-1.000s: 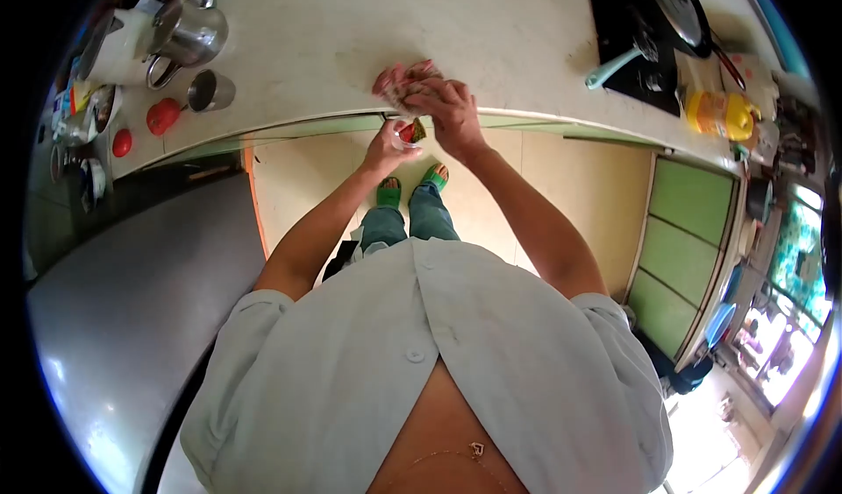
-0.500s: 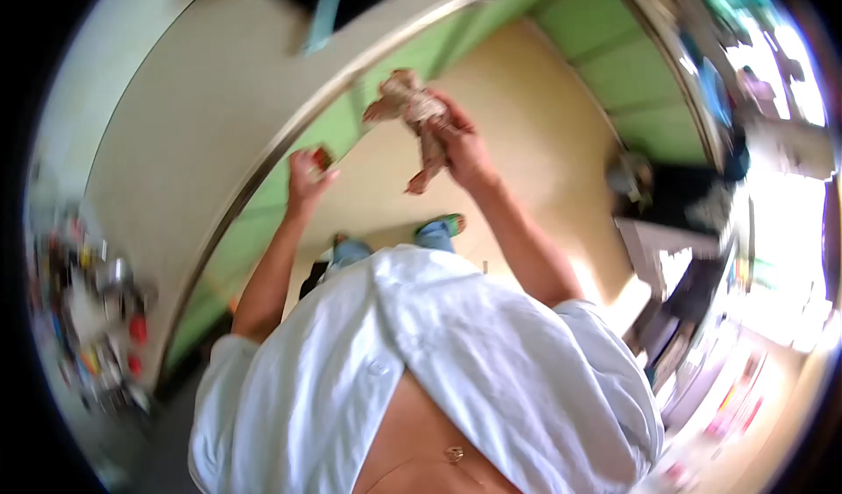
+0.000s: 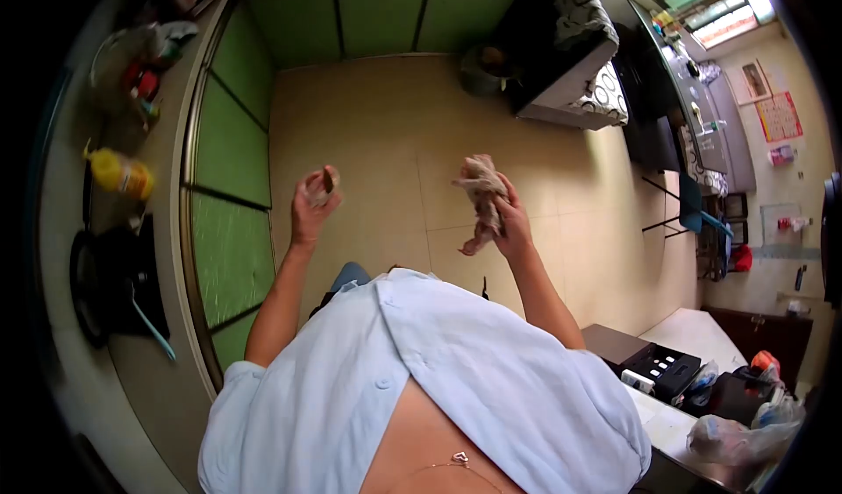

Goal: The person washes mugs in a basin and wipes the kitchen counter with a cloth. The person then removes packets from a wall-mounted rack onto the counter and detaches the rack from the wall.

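Note:
My right hand (image 3: 515,220) is closed around a crumpled beige rag (image 3: 481,198), whose folds hang loose on the left side of the fingers. The rag is in the air over the tiled floor. My left hand (image 3: 314,206), raised beside the green cabinet doors, has its fingers curled round a small brownish thing (image 3: 330,179). Most of that small thing is covered by the fingers, so its kind cannot be made out. The two hands are well apart.
Green cabinet doors (image 3: 230,139) line the left under a counter (image 3: 180,257) with a yellow bottle (image 3: 121,174) and a black stove (image 3: 118,275). A pot (image 3: 485,71) stands on the floor (image 3: 368,117). Right are a chair (image 3: 690,203) and a white surface (image 3: 667,424) with plastic bags (image 3: 737,437).
My view has turned to the right, away from the counter, and is sharper now. The hands have spread further apart, each still holding its thing.

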### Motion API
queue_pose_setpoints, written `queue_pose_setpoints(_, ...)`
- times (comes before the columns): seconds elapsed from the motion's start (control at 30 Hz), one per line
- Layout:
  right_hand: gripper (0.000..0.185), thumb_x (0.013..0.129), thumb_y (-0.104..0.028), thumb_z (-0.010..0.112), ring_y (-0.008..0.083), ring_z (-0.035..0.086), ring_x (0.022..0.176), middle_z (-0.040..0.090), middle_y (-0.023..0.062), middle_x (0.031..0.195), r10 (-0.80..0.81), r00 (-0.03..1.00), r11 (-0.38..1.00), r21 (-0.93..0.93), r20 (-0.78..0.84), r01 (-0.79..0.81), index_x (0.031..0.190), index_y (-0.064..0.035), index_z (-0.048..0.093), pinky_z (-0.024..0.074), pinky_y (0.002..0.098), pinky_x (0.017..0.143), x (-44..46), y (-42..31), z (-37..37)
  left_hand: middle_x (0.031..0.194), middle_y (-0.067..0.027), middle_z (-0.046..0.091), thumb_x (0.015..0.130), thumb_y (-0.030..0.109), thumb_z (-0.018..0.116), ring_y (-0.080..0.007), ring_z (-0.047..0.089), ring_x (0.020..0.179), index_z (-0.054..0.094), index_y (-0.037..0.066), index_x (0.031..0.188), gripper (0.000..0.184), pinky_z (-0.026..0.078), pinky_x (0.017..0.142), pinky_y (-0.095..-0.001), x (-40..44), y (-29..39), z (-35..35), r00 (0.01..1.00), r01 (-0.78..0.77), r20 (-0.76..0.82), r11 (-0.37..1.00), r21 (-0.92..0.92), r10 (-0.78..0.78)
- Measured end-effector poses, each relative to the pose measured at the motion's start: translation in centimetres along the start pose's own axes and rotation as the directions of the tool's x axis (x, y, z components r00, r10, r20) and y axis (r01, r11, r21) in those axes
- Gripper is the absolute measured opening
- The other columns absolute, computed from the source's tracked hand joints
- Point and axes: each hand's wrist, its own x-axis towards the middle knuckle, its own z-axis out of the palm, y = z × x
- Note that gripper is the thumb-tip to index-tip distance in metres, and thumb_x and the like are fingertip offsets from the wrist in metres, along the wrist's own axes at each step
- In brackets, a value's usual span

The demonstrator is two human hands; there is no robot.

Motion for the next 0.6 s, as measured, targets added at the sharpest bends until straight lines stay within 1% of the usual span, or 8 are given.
queue_pose_setpoints(0.13,0.042,0.085,-0.001,0.041,0.0200,0.052,0.096,0.048,0.0097,0.114,-0.128,0.983,0.973,0.176,-0.130,0.150,0.125,-0.0108,0.036,0.0475,0.0317,0.078,2.2,-2.9,-4.2,0.108,-0.0074,0.049,0.070,-0.002,0.066,-0.0147,0.049,0.099,0.038,0.004,0.113,0.052,0.044,0.084,-0.0289,9.5,-0.9,7.2,0.990,-0.015,0.139,0.995,0.094,0.001)
queue_pose_setpoints(0.23,0.038,0.086,-0.006,0.036,0.0230,0.049,0.102,0.047,0.0102,0.116,-0.177,0.965,0.954,0.207,-0.194,0.217,0.123,-0.0101,0.037,0.0431,0.0365,0.085,4.6,-4.5,-6.1,0.110,-0.0082,0.047,0.070,0.000,0.067,-0.0152,0.050,0.097,0.036,0.008,0.118,0.058,0.044,0.083,-0.0298,15.5,-1.2,11.4,0.973,0.091,0.206,0.994,0.064,-0.103)
queue_pose_setpoints(0.3,0.034,0.086,-0.009,0.034,0.0243,0.048,0.104,0.048,0.0106,0.114,-0.207,0.953,0.931,0.255,-0.223,0.262,0.120,-0.0091,0.040,0.0407,0.0379,0.089,7.2,-6.0,-6.8,0.108,-0.0080,0.047,0.070,0.002,0.068,-0.0149,0.051,0.095,0.031,0.012,0.124,0.066,0.044,0.081,-0.0289,19.7,-0.5,14.3,0.937,0.207,0.310,0.971,-0.121,-0.161)
queue_pose_setpoints(0.33,0.033,0.087,-0.009,0.033,0.0244,0.048,0.103,0.048,0.0107,0.114,-0.212,0.938,0.924,0.256,-0.273,0.283,0.119,-0.0085,0.041,0.0404,0.0377,0.089,8.3,-6.9,-6.8,0.108,-0.0080,0.047,0.070,0.002,0.068,-0.0149,0.051,0.095,0.031,0.012,0.124,0.066,0.044,0.081,-0.0289,21.5,-1.3,15.1,0.931,0.215,0.323,0.969,-0.121,-0.167)
queue_pose_setpoints(0.4,0.033,0.087,-0.010,0.033,0.0242,0.048,0.104,0.049,0.0108,0.114,-0.267,0.922,0.907,0.249,-0.282,0.339,0.119,-0.0079,0.041,0.0407,0.0381,0.089,9.5,-8.5,-5.9,0.104,-0.0069,0.049,0.070,0.004,0.068,-0.0143,0.051,0.095,0.032,0.016,0.126,0.068,0.044,0.080,-0.0284,25.1,-2.8,16.2,0.931,0.135,0.346,0.990,-0.037,-0.114)
queue_pose_setpoints(0.47,0.032,0.088,-0.011,0.033,0.0247,0.049,0.103,0.050,0.0113,0.113,-0.252,0.909,0.895,0.276,-0.332,0.349,0.118,-0.0070,0.041,0.0412,0.0387,0.088,11.6,-10.0,-6.5,0.102,-0.0052,0.050,0.070,0.006,0.069,-0.0141,0.051,0.095,0.041,0.016,0.121,0.059,0.045,0.080,-0.0280,29.2,-4.6,17.8,0.917,0.107,0.394,0.992,-0.072,-0.070)
queue_pose_setpoints(0.53,0.031,0.088,-0.012,0.034,0.0257,0.049,0.102,0.050,0.0122,0.112,-0.229,0.886,0.884,0.294,-0.404,0.363,0.117,-0.0061,0.042,0.0416,0.0393,0.088,13.5,-11.2,-7.0,0.108,-0.0041,0.048,0.072,0.001,0.066,-0.0135,0.051,0.097,0.044,0.011,0.118,0.053,0.045,0.083,-0.0275,32.8,-5.4,19.1,0.860,-0.069,0.510,0.996,0.057,0.030)
queue_pose_setpoints(0.6,0.031,0.088,-0.013,0.034,0.0263,0.050,0.101,0.051,0.0128,0.111,-0.234,0.869,0.870,0.305,-0.437,0.388,0.116,-0.0054,0.043,0.0419,0.0394,0.088,15.3,-12.2,-7.0,0.108,-0.0031,0.049,0.071,0.006,0.068,-0.0136,0.050,0.100,0.048,0.009,0.112,0.046,0.044,0.084,-0.0267,36.1,-5.7,20.5,0.850,-0.057,0.526,0.987,0.150,-0.031)
